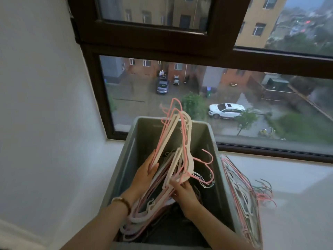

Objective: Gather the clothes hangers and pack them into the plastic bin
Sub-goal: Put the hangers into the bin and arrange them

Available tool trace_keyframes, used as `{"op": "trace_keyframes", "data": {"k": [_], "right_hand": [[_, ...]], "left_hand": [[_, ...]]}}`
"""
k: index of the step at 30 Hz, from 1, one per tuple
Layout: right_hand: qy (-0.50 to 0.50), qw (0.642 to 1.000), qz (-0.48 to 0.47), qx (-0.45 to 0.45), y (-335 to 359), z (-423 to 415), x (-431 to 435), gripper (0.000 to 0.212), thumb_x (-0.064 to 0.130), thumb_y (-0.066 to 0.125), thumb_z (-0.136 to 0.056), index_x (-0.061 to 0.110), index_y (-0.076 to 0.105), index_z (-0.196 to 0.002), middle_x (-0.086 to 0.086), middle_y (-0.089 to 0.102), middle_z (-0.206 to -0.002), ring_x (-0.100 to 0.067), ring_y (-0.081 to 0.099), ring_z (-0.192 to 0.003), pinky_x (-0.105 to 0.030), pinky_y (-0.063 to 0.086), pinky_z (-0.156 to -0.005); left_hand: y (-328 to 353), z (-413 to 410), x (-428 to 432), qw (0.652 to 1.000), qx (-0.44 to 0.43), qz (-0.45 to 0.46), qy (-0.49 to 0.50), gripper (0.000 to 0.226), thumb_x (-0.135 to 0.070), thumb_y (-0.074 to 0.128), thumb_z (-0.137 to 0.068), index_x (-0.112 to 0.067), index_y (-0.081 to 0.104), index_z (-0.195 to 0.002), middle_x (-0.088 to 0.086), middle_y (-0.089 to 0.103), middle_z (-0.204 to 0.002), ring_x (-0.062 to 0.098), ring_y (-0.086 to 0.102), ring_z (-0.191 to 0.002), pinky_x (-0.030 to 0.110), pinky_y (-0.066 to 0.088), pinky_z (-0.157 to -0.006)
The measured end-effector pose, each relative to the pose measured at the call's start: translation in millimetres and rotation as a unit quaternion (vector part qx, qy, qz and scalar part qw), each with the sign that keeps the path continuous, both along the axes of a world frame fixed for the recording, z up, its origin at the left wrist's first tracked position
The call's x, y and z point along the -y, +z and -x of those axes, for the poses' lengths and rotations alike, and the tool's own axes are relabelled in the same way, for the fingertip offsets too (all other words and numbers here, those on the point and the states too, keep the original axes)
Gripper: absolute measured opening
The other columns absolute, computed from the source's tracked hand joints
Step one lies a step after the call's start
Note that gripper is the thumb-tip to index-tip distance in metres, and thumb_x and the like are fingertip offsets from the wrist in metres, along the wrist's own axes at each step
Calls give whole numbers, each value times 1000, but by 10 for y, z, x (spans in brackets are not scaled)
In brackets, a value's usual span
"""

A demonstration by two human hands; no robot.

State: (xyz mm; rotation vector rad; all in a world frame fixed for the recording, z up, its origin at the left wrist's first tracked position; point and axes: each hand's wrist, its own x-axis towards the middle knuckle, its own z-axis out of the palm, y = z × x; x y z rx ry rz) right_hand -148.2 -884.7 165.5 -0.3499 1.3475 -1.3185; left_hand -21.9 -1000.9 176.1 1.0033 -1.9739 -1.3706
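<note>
hangers point(173, 141): thin pink and white bundle, tilted, tips above rim, lower ends inside grey plastic bin point(126, 159) | left hand point(146, 175): gripping bundle's edge | right hand point(182, 193): fingers clasping its hook end | spare hangers point(241, 193): heaped on windowsill right of bin

we found the bin point(126, 159) crowded: a bundle of hangers point(173, 141) stood tilted through its middle and left, rising past the far rim. open room remained in its right half. a loose pile of hangers point(241, 192) lay just beside its right wall; the sill point(297, 213) farther right lay bare.
</note>
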Motion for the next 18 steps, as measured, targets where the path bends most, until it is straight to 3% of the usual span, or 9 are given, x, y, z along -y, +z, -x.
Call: {"op": "trace_keyframes", "data": {"k": [2, 5, 8, 10, 13, 16, 18], "right_hand": [[-2, 997, -53, 56, -102, -52, -51, 46, 18, 60, -89, 19, 45, -132, -12, 62, -120, -27, 63, -106, -35, 56, -77], [16, 983, -116, 142, -163, -60, -99, 31, 11, 62, -87, 14, 51, -116, -18, 63, -118, -32, 62, -107, -44, 51, -93], [45, 973, -158, 164, -204, -49, -82, 35, 9, 67, -82, 12, 51, -113, -21, 64, -118, -33, 63, -107, -43, 53, -88], [53, 969, -169, 171, -257, -33, -38, 37, 9, 67, -81, 11, 50, -113, -21, 63, -120, -33, 63, -108, -42, 53, -87], [58, 968, -170, 173, -354, -7, 1, 50, 13, 72, -76, 13, 48, -120, -21, 61, -123, -33, 61, -111, -45, 49, -97], [56, 973, -159, 157, -426, 17, 17, 41, 16, 68, -80, 15, 48, -117, -18, 60, -123, -30, 60, -110, -45, 41, -107], [60, 975, -155, 149, -465, 31, 27, 38, 19, 66, -84, 16, 49, -118, -16, 61, -123, -29, 58, -113, -44, 38, -109]], "left_hand": [[-168, -44, 6, 999, 11, -29, -26, 50, -45, 44, -93, -40, 31, -141, -14, 44, -141, 5, 44, -128, 34, 35, -111], [-386, -84, 22, 996, 22, -58, -59, 49, -56, 44, -88, -48, 34, -135, -21, 48, -134, -2, 48, -122, 31, 38, -106], [-580, -113, 95, 994, 34, -77, -65, 48, -50, 49, -89, -43, 37, -136, -17, 50, -134, 0, 49, -122, 36, 40, -108], [-659, -128, 150, 993, 40, -86, -68, 62, -59, 53, -82, -36, 39, -137, -12, 51, -135, 4, 50, -123, 39, 40, -108], [-728, -145, 226, 989, 69, -99, -84, 77, -74, 51, -71, -37, 38, -138, -9, 51, -135, 8, 51, -123, 40, 42, -107], [-761, -145, 241, 984, 94, -125, -90, 62, -44, 51, -90, -31, 26, -145, -6, 47, -135, 12, 46, -126, 37, 39, -108], [-808, -145, 247, 982, 91, -150, -75, 61, -35, 50, -93, -29, 23, -147, -6, 47, -133, 13, 46, -125, 36, 38, -108]]}}
